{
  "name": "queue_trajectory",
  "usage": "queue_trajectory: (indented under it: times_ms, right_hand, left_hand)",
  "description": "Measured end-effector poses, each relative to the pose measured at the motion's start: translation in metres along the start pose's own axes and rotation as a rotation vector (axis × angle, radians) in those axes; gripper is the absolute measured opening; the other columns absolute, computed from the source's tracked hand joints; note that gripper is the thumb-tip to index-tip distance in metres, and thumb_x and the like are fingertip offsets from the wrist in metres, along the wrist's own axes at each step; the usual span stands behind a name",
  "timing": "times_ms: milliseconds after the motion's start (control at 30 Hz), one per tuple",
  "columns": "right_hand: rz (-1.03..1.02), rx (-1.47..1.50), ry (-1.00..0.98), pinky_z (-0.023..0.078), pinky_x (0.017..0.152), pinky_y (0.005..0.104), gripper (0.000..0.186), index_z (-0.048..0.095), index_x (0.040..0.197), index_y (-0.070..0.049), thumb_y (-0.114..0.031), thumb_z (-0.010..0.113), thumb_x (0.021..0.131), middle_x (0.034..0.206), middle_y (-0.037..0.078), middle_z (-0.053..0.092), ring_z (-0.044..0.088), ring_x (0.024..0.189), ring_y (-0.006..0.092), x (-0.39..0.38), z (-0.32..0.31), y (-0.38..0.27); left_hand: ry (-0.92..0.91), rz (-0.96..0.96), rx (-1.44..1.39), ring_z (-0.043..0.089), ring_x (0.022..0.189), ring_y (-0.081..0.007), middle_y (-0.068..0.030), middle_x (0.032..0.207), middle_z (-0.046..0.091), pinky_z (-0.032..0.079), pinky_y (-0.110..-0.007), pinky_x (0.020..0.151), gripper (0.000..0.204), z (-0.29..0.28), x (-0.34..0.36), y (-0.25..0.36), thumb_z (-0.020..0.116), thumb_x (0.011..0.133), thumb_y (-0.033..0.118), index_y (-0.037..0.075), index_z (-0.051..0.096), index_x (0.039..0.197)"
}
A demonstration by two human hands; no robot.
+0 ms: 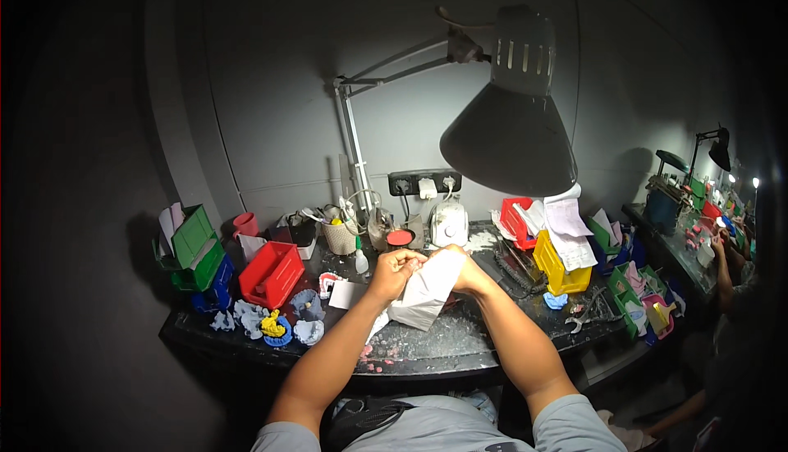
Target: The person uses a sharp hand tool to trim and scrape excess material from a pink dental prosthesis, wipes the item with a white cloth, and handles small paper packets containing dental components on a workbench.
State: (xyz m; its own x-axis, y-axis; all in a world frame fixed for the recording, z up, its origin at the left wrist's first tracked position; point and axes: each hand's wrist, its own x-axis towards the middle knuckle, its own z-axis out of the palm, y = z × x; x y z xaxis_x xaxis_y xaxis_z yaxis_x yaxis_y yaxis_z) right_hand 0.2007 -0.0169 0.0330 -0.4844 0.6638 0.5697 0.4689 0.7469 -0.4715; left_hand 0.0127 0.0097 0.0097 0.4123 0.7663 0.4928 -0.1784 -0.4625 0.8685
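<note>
Over the middle of the bench, my left hand (396,270) is closed in a pinch on something small and pinkish, too small to name, at the edge of a crumpled white sheet (423,296). My right hand (464,271) grips that sheet, its fingers partly hidden behind it. A round dish with red material (400,238) stands just beyond my hands. A red-and-white dental piece (328,283) and a white card (347,294) lie left of them.
Red (267,284), green (185,267) and yellow (558,271) bins line the black bench (443,358). Blue-grey and yellow moulds (275,331) sit left. A lamp (509,136) hangs overhead; a white device (449,226) stands behind. Another person's arm (722,271) shows far right.
</note>
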Motion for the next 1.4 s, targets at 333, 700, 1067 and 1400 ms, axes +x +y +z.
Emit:
queue_trajectory:
  times_ms: [333,700,1067,1400]
  right_hand:
    - [0.459,0.508,0.054,0.041,0.053,0.0254,0.019,0.059,0.066,-0.003,-0.011,0.07,0.08,0.065,0.001,0.058,0.052,0.062,0.005,-0.001,0.005,-0.007]
    - [-0.102,-0.131,0.261,0.05,0.074,0.0387,0.03,0.06,0.085,-0.005,-0.028,0.073,0.071,0.085,0.013,0.062,0.062,0.082,0.0305,0.004,0.02,0.026]
    - [0.184,0.263,0.537,0.051,0.065,0.037,0.032,0.064,0.085,-0.001,-0.025,0.078,0.068,0.08,0.012,0.066,0.065,0.072,0.0239,-0.007,0.009,0.009]
    - [0.097,0.849,0.162,0.054,0.069,0.0339,0.024,0.068,0.09,-0.003,-0.019,0.077,0.074,0.085,0.009,0.069,0.066,0.078,0.016,-0.006,0.026,-0.003]
  left_hand:
    - [-0.065,-0.004,-0.011,0.062,0.091,-0.0123,-0.0081,0.095,0.067,0.05,-0.025,0.084,0.019,0.005,-0.009,0.018,0.057,0.093,0.002,-0.005,0.065,0.109]
    - [0.039,0.001,-0.056,0.062,0.081,-0.0155,-0.0102,0.091,0.067,0.05,-0.028,0.076,0.017,-0.012,0.0,-0.004,0.064,0.087,0.007,-0.005,0.065,0.099]
    - [0.062,0.372,-0.083,0.062,0.076,-0.0111,-0.0076,0.09,0.067,0.05,-0.023,0.072,0.019,0.02,0.001,0.008,0.064,0.091,0.011,-0.004,0.061,0.102]
    - [0.148,0.065,0.04,0.063,0.084,-0.0154,-0.0073,0.095,0.067,0.051,-0.028,0.077,0.025,-0.029,-0.001,-0.024,0.065,0.082,0.002,-0.003,0.064,0.106]
